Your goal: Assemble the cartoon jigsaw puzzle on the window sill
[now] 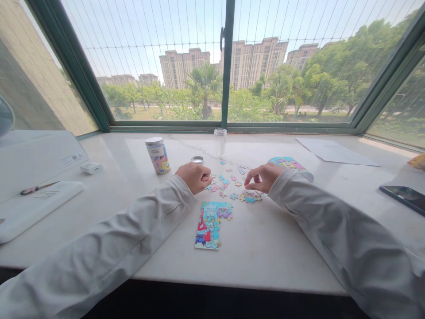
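A partly built jigsaw puzzle (211,223) lies flat on the white marble sill (265,248) in front of me. Beyond it, several loose puzzle pieces (232,184) are scattered between my hands. My left hand (195,176) rests curled at the left edge of the pieces, fingers closed; whether a piece is inside is hidden. My right hand (261,176) hovers over the right side of the pile, fingertips pinched downward just above the pieces. Both arms wear white sleeves.
A small puzzle tin (157,155) stands left of my left hand, a round lid (197,159) behind it. A picture card (288,164) lies behind my right hand. Papers (335,151), a phone (403,197), white boxes (36,204) and a window frame (227,66) surround the sill.
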